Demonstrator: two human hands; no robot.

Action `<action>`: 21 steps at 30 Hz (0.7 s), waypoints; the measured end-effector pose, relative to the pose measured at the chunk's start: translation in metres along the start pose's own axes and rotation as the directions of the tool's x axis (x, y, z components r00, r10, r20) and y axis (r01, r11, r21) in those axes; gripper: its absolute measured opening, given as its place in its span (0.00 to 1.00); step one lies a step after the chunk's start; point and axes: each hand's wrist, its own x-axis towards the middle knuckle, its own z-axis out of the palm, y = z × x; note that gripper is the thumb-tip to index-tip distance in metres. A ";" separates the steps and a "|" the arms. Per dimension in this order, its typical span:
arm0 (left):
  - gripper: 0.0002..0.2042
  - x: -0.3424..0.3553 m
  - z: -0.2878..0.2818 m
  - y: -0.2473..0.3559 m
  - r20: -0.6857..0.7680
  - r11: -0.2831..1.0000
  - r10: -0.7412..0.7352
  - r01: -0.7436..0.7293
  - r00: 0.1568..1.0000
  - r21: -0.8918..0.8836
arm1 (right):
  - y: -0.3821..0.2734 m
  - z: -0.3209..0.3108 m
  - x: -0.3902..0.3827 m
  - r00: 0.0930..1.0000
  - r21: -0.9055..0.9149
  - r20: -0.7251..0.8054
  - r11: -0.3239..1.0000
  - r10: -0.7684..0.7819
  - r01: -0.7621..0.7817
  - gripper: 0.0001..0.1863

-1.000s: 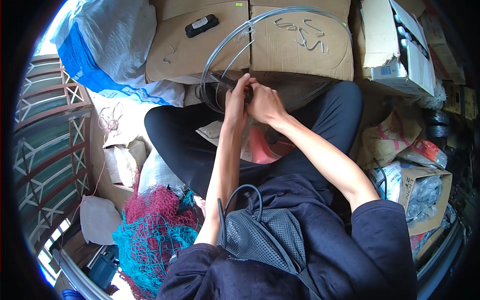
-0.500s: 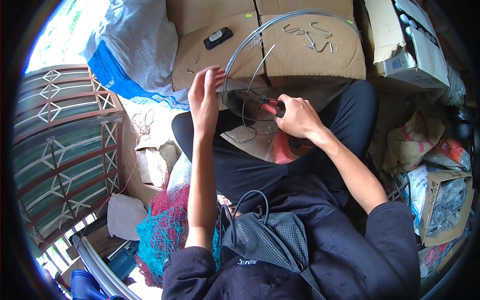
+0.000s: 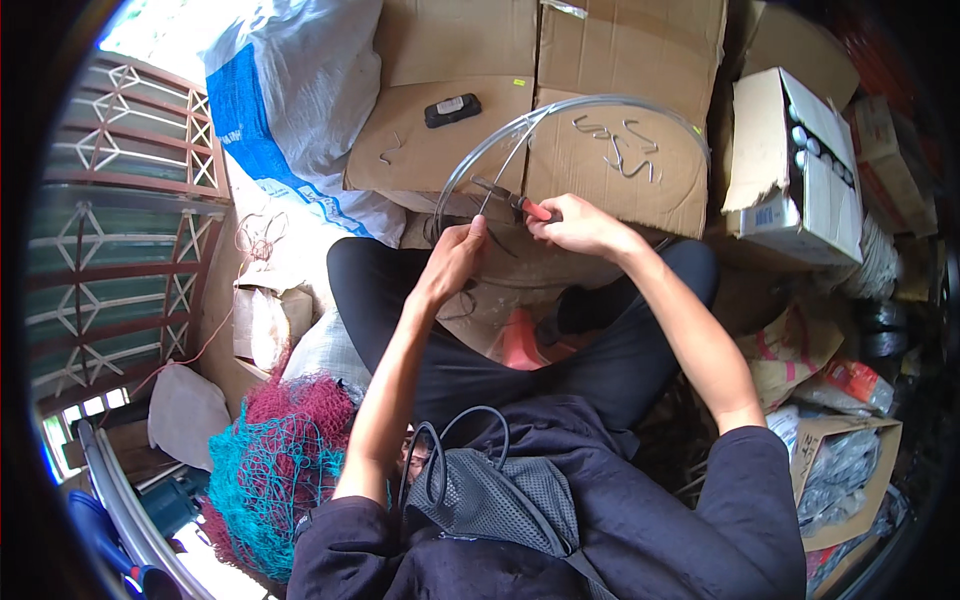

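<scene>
My right hand is closed round the red handles of a pair of pliers, whose dark jaws point left and meet a length of grey wire. Just below the jaws, my left hand pinches that wire between thumb and fingers. A large coil of wire arches behind both hands, resting against cardboard boxes. Several bent wire hooks lie on the right-hand cardboard, inside the coil's loop. One more bent piece of wire lies on the left-hand cardboard.
A small black object with a pale label sits on the cardboard. At left are a white-and-blue sack and a bundle of netting. An open carton stands at right. Something red lies between my legs.
My left hand, earlier raised with its fingers off the wire, has come down and right and now pinches it. The pliers stay in my right hand. The whole view has shifted.
</scene>
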 end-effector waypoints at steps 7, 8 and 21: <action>0.33 0.035 -0.046 0.006 0.096 0.919 0.031 -0.066 0.995 0.388 | -0.022 0.054 0.014 0.935 0.195 -0.282 0.967 0.216 -0.165 0.25; 0.33 0.041 -0.045 0.006 0.121 0.909 0.065 -0.108 0.991 0.402 | -0.014 0.058 0.018 0.926 0.220 -0.294 0.960 0.236 -0.175 0.25; 0.27 0.045 0.064 -0.032 -0.445 0.966 -0.119 0.000 0.888 -0.257 | -0.005 0.038 0.063 0.866 0.300 -0.257 0.887 0.429 -0.350 0.21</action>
